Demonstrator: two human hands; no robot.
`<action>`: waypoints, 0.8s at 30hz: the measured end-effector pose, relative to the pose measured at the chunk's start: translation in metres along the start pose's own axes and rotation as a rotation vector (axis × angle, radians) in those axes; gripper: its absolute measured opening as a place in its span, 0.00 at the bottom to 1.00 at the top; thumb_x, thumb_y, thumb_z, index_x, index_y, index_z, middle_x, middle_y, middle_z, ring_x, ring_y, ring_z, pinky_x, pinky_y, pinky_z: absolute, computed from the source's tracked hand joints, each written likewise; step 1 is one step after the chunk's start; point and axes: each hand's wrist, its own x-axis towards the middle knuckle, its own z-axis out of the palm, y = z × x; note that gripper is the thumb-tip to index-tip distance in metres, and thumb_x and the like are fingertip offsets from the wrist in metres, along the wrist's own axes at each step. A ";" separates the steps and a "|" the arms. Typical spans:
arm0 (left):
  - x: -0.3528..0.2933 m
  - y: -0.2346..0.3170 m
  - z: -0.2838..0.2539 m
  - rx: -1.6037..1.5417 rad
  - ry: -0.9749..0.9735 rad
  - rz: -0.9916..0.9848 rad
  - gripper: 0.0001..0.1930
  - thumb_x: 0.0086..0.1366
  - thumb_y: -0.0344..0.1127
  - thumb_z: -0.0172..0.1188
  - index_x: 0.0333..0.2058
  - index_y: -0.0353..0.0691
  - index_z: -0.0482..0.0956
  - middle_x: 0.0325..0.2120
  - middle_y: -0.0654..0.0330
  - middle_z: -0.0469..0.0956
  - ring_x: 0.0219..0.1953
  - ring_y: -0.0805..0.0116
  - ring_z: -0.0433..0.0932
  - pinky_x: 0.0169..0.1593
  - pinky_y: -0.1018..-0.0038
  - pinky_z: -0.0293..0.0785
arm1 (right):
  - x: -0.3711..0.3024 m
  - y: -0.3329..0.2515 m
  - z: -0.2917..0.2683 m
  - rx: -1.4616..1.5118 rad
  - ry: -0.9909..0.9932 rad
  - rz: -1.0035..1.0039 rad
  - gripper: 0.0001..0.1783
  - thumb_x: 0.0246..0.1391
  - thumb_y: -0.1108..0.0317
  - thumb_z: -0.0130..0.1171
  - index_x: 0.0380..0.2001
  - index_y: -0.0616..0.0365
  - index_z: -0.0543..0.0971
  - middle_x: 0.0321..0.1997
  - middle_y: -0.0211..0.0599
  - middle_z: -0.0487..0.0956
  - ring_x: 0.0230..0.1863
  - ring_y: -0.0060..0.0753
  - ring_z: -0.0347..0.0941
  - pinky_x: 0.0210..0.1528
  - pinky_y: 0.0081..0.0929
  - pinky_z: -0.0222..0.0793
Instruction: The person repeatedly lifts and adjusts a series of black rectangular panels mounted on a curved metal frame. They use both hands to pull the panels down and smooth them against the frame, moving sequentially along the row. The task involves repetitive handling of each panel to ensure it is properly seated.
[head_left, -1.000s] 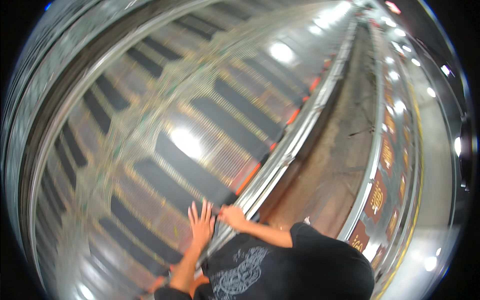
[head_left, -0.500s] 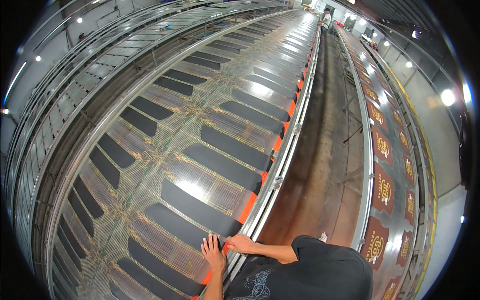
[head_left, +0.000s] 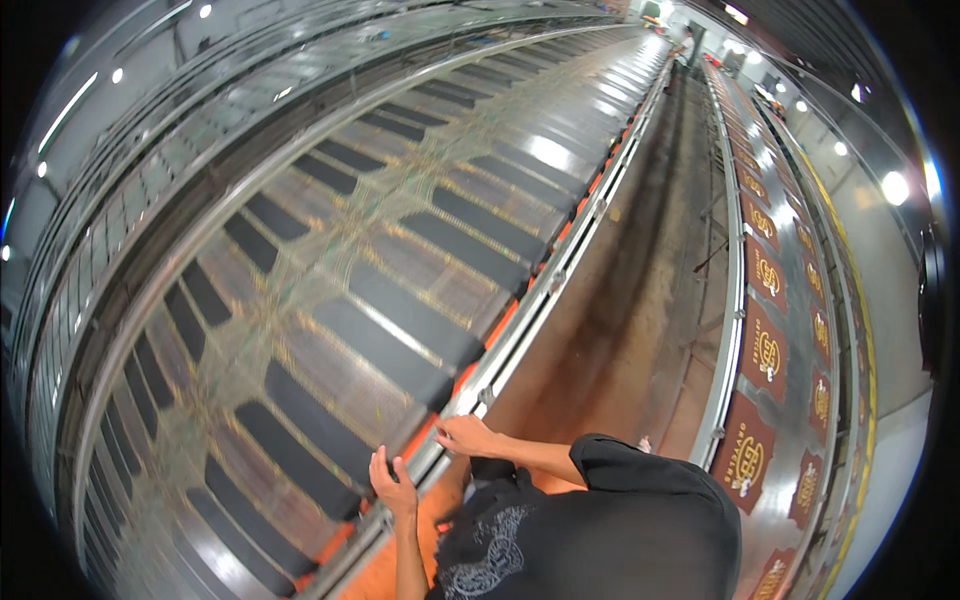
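Observation:
A long printing table [head_left: 225, 385] runs away from me, with dark fabric pieces [head_left: 325, 415] laid in pairs along both sides. My left hand [head_left: 393, 485] is raised by the table's near edge, its fingers apart and nothing visible in it. Just to its right, my right hand [head_left: 467, 436] is at the metal edge rail [head_left: 490, 385], fingers curled in. Whether anything small is in those fingers is hidden. The ends of the nearby fabric pieces reach an orange strip [head_left: 465, 378] along the edge.
To the right, past the aisle floor [head_left: 610, 310], stands another long table with brown printed pieces [head_left: 743, 450]. A person [head_left: 684, 48] stands far down the aisle. More long tables [head_left: 130, 200] with metal rails stretch along the left.
My left hand has lifted off the table edge. My right hand has come back from the fabric ends to the rail. The whole view has shifted, with slight blur.

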 end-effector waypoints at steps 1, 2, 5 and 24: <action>-0.032 -0.006 -0.020 -0.048 0.065 -0.087 0.21 0.75 0.42 0.55 0.56 0.31 0.78 0.55 0.44 0.79 0.59 0.44 0.74 0.65 0.54 0.66 | -0.012 -0.016 0.012 -0.006 -0.027 -0.042 0.18 0.61 0.51 0.59 0.35 0.56 0.79 0.30 0.47 0.83 0.36 0.58 0.80 0.38 0.52 0.75; -0.059 -0.008 -0.028 -0.131 0.155 -0.130 0.18 0.76 0.39 0.53 0.50 0.29 0.81 0.49 0.45 0.82 0.52 0.49 0.79 0.58 0.60 0.72 | -0.029 -0.028 0.020 -0.032 -0.053 -0.015 0.18 0.61 0.51 0.59 0.35 0.57 0.80 0.30 0.46 0.83 0.36 0.57 0.81 0.39 0.51 0.75; -0.139 -0.045 -0.053 -0.253 0.181 -0.277 0.19 0.79 0.41 0.50 0.46 0.27 0.82 0.37 0.52 0.85 0.43 0.64 0.83 0.50 0.68 0.77 | -0.072 -0.065 0.065 0.078 -0.124 -0.082 0.17 0.60 0.53 0.60 0.35 0.57 0.81 0.31 0.46 0.84 0.36 0.54 0.82 0.40 0.49 0.76; -0.159 -0.115 -0.175 -0.190 0.045 -0.638 0.15 0.75 0.38 0.56 0.45 0.31 0.84 0.33 0.54 0.87 0.33 0.73 0.81 0.40 0.74 0.76 | -0.043 -0.135 0.147 0.486 -0.227 0.403 0.18 0.60 0.57 0.63 0.28 0.63 0.83 0.20 0.38 0.82 0.23 0.29 0.79 0.31 0.34 0.74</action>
